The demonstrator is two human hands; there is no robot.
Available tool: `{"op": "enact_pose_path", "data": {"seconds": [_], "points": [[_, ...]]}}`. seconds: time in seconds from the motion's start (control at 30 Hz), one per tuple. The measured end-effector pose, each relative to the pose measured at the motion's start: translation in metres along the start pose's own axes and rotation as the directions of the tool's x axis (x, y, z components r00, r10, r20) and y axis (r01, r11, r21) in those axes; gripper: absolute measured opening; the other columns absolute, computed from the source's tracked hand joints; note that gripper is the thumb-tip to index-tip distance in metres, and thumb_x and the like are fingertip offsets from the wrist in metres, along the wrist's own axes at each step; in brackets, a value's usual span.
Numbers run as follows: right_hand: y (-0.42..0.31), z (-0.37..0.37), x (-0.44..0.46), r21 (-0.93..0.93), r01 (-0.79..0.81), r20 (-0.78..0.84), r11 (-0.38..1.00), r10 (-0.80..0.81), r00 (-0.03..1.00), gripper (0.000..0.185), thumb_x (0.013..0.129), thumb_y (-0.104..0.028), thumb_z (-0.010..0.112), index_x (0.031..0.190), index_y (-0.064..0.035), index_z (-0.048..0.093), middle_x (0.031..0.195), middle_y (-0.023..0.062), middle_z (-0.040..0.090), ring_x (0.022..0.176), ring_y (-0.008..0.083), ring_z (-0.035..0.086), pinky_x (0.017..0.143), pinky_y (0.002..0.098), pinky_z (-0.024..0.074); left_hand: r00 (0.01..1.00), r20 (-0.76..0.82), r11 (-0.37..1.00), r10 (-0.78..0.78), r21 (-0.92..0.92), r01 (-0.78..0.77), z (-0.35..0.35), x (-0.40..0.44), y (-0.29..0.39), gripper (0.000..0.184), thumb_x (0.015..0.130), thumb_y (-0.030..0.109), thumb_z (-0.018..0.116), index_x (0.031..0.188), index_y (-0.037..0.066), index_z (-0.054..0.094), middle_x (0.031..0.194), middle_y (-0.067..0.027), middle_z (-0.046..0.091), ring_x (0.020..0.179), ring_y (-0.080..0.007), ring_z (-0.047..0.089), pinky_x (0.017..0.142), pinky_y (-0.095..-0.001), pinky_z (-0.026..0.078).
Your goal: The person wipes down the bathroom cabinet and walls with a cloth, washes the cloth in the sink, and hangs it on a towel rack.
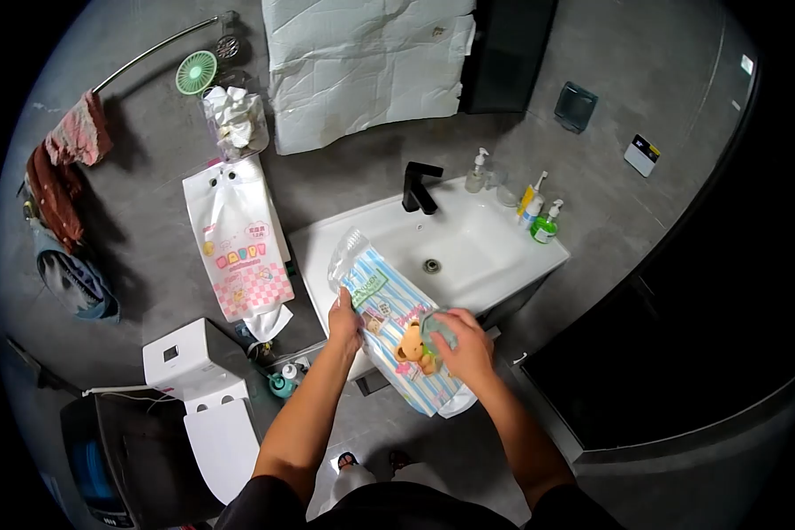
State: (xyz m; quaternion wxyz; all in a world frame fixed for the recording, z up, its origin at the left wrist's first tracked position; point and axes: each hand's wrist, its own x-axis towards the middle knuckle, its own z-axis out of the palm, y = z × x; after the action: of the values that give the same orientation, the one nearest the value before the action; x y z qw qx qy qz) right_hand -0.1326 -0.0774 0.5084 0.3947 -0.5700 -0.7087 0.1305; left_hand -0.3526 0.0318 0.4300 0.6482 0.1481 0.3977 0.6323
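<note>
A long plastic pack of tissues [389, 305] with blue and white stripes and a bear picture lies slanted in front of me, over the near edge of the white sink [327, 243]. Its clear top end points up and left. My left hand [344, 325] is closed around the pack's left side. Held in my right hand [464, 344] is a pale grey-green thing [437, 329], perhaps a folded cloth, against the pack's right side. My fingers partly cover it, so its exact kind is unclear.
Behind the basin rises a black faucet [421, 187]. Several bottles, including a green pump bottle [546, 223], line its right rim. A pink-printed tissue pack [243, 252] hangs on the wall at left, above a white toilet [221, 442]. Covered panel [371, 71] overhead.
</note>
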Motion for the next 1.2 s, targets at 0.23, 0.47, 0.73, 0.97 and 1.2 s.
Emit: {"op": "enact_pose_path", "data": {"seconds": [0.23,0.47,0.73,0.97,1.2], "points": [[-0.024,0.055,-0.015,0.077,0.086,0.141,0.993,-0.096,0.985,0.034,0.080,-0.022,0.074,0.112,-0.0094,0.069,0.114,0.0070,0.062,0.100,0.0291,0.064,0.082,0.0373,0.0520,0.968,-0.249,0.992,-0.033,-0.126,0.001,-0.061,0.071,-0.005,0.038,0.104,0.035,0.044,0.122,0.002,0.049,0.109,-0.0132,0.064,0.082,-0.0284,0.066,0.062,-0.0425,0.057],[-0.040,0.077,0.000,-0.145,0.080,0.338,0.986,-0.026,0.941,0.063,0.071,-0.031,0.084,0.127,-0.0148,0.062,0.134,0.0095,0.050,0.118,0.0314,0.054,0.093,0.0429,0.0478,0.997,-0.082,0.948,-0.001,0.317,0.027,-0.089,0.080,0.014,0.077,0.092,0.040,0.065,0.146,0.001,0.026,0.130,-0.0210,0.055,0.112,-0.0315,0.060,0.090,-0.0449,0.050],[-0.052,0.088,0.011,-0.345,0.213,0.491,0.914,-0.018,0.871,0.096,0.054,-0.046,0.090,0.137,-0.0170,0.051,0.139,0.0086,0.042,0.126,0.0314,0.041,0.098,0.0467,0.0396,0.994,0.007,0.809,0.110,0.581,-0.093,-0.081,-0.010,0.000,0.093,0.087,0.027,0.075,0.157,0.018,0.014,0.155,-0.0209,0.025,0.110,-0.0209,0.055,0.078,-0.0311,0.050],[-0.050,0.089,0.039,-0.339,0.265,0.499,0.903,-0.066,0.864,0.077,0.058,-0.037,0.087,0.128,-0.0167,0.061,0.127,0.0049,0.054,0.120,0.0259,0.047,0.097,0.0418,0.0405,0.985,0.110,0.787,0.130,0.593,-0.170,-0.095,-0.007,-0.006,0.088,0.089,0.028,0.072,0.156,0.017,0.017,0.155,-0.0198,0.027,0.123,-0.0257,0.050,0.095,-0.0346,0.047],[-0.074,0.115,0.006,-0.070,0.193,0.225,0.979,-0.173,0.959,0.055,0.071,-0.005,0.075,0.124,-0.0077,0.059,0.125,0.0131,0.054,0.111,0.0352,0.052,0.096,0.0432,0.0433,0.991,0.129,0.860,0.042,0.501,-0.102,-0.116,-0.081,0.010,0.073,0.095,0.037,0.063,0.154,0.012,0.026,0.149,-0.0141,0.039,0.131,-0.0239,0.043,0.103,-0.0374,0.040]]}}
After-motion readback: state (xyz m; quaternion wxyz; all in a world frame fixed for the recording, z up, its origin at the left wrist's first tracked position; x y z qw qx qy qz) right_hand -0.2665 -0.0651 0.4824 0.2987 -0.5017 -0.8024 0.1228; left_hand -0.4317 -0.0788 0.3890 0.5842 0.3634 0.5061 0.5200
